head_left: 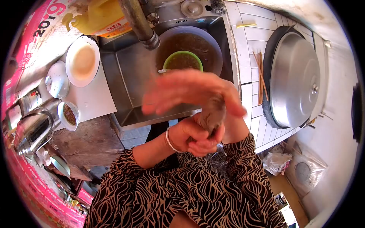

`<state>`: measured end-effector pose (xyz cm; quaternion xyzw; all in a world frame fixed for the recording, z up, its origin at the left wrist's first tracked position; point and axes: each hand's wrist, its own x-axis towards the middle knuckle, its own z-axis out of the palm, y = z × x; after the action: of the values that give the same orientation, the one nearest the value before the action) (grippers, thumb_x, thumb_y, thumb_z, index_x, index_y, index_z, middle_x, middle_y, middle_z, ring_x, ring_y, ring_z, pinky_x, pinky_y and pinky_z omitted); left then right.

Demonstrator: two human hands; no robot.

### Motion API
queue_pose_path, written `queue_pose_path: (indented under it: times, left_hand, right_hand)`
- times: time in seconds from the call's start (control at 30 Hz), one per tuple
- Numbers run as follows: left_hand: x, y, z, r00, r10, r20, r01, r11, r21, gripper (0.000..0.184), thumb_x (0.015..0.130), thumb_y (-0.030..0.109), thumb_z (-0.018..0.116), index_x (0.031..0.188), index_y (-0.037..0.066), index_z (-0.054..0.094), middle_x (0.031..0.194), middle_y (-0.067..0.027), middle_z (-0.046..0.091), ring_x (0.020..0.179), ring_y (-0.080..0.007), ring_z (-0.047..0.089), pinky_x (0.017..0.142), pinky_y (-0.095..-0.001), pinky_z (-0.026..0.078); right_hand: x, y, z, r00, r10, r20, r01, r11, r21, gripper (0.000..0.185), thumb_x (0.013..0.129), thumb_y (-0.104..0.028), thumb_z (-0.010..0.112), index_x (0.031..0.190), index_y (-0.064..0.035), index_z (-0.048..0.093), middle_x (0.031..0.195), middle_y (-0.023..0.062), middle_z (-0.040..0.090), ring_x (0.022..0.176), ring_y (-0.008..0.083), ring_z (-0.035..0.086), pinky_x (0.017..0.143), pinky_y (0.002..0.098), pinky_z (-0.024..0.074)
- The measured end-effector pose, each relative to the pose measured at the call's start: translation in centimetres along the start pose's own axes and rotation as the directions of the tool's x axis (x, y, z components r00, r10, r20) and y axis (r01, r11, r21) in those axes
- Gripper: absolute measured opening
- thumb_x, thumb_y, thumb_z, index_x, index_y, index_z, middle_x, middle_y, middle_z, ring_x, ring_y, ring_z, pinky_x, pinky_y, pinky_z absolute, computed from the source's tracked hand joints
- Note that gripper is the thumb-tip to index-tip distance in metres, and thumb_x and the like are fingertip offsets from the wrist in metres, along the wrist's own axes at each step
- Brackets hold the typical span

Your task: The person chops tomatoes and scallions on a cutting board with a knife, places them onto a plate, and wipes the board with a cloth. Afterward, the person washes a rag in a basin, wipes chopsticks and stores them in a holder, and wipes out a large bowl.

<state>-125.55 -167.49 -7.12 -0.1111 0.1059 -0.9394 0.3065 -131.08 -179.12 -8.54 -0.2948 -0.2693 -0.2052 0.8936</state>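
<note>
My left hand [195, 135], a bracelet at its wrist, is closed around a bunched grey-brown cloth [213, 114]. The cloth rests against the heel of my right hand [186, 91]. That hand reaches across above it, fingers stretched out to the left and smeared by motion, thumb apart. Beyond the hands, a purple-blue basin [215, 43] of murky brown water stands in the metal sink [127, 81]. A green-rimmed bowl [184, 53] sits inside the basin, partly hidden by my right hand.
A faucet pipe [138, 22] hangs over the sink. To the left are a yellow jug [99, 17], a white bowl [83, 60], a small bowl with reddish-brown bits [69, 115] and a metal thermos [34, 131]. Chopsticks [261, 81] and a large lidded wok [294, 79] are on the right.
</note>
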Motion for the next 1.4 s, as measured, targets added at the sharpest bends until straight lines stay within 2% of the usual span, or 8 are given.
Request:
queue_pose_path:
  times: [0.13,0.23,0.37,0.43,0.67,0.87,1.1,1.4]
  left_hand:
    - [0.7,-0.6,0.6,0.999,-0.02,0.04,0.02,1.0,0.008,0.015,0.08,0.018,0.06,0.08,0.004,0.055,0.062,-0.0002,0.046,0.046,-0.006,0.039,0.038,-0.0197,0.029]
    - [0.8,-0.8,1.3,0.997,0.007,-0.073,0.005,0.988,0.155,0.013,0.077,0.013,0.062,0.082,0.004,0.055,0.061,-0.0003,0.048,0.048,-0.0059,0.042,0.039,-0.0193,0.031]
    - [0.4,-1.5,3.3,0.88,0.225,-0.419,0.035,0.848,0.529,0.014,0.073,0.006,0.064,0.083,0.003,0.055,0.061,-0.0003,0.049,0.05,-0.0057,0.045,0.04,-0.0186,0.032]
    - [-0.2,-0.4,2.6,0.907,0.145,-0.395,0.053,0.892,0.449,0.012,0.074,0.005,0.065,0.079,0.004,0.053,0.063,0.0004,0.05,0.051,-0.005,0.047,0.041,-0.0178,0.034]
    - [-0.6,0.2,3.2,0.811,0.258,-0.525,0.08,0.841,0.535,0.019,0.071,0.008,0.068,0.067,0.009,0.049,0.057,0.0047,0.04,0.046,-0.0043,0.037,0.039,-0.0211,0.023]
    - [0.8,-0.8,-0.1,0.622,0.735,-0.27,-0.141,0.444,0.885,0.025,0.062,0.005,0.072,0.082,0.003,0.057,0.069,-0.0005,0.058,0.067,-0.0126,0.057,0.061,-0.0267,0.046]
    - [0.6,-0.3,-2.8,0.56,0.825,-0.08,0.151,-0.007,0.989,0.021,0.062,0.012,0.071,0.08,0.006,0.062,0.079,-0.0107,0.064,0.079,-0.0253,0.062,0.071,-0.0314,0.048]
    - [0.4,0.7,-4.0,0.492,0.862,-0.121,0.304,-0.04,0.952,0.017,0.064,0.021,0.069,0.071,0.007,0.062,0.072,-0.0141,0.062,0.072,-0.0328,0.06,0.065,-0.0373,0.049]
  right_hand:
    - [1.5,-2.4,3.2,0.942,0.197,0.271,-0.251,0.951,0.181,0.069,0.076,-0.018,0.069,0.127,0.0108,0.032,0.107,0.024,0.055,0.077,0.0257,0.059,0.062,0.0337,0.0461]
    - [2.0,-1.4,4.3,0.967,-0.029,0.251,0.027,1.0,0.01,0.04,0.078,-0.006,0.065,0.106,0.0171,0.05,0.085,0.0214,0.061,0.056,0.0219,0.058,0.046,0.0293,0.0427]
    - [0.0,-2.5,6.5,0.95,0.123,-0.288,-0.145,0.988,-0.056,0.026,0.077,-0.01,0.067,0.088,0.0122,0.059,0.062,0.0154,0.059,0.046,0.0198,0.052,0.039,0.0287,0.0368]
    - [0.1,-2.4,7.1,0.811,0.135,-0.568,-0.229,0.969,-0.096,0.028,0.08,-0.016,0.065,0.073,0.0106,0.057,0.051,0.0127,0.052,0.035,0.016,0.041,0.033,0.0288,0.0295]
    - [1.1,-2.9,8.0,0.406,0.297,-0.864,-0.521,0.852,0.047,0.021,0.083,-0.015,0.061,0.075,0.0033,0.057,0.054,0.0002,0.049,0.043,0.0033,0.037,0.043,0.0191,0.0305]
    - [2.2,-2.2,7.6,0.325,0.242,-0.914,-0.676,0.736,-0.046,0.02,0.089,-0.016,0.053,0.078,0.0011,0.056,0.053,-0.003,0.046,0.042,0.001,0.034,0.04,0.0172,0.0265]
    - [2.3,-1.1,7.2,0.256,0.142,-0.956,-0.807,0.575,-0.131,0.022,0.092,-0.016,0.048,0.079,0.0012,0.052,0.049,-0.0035,0.039,0.041,0.0022,0.031,0.039,0.019,0.0232]
    - [2.1,0.4,6.7,0.303,-0.048,-0.952,-0.814,0.507,-0.285,0.024,0.094,-0.017,0.044,0.079,0.001,0.05,0.048,-0.003,0.036,0.039,0.0034,0.03,0.038,0.0198,0.023]
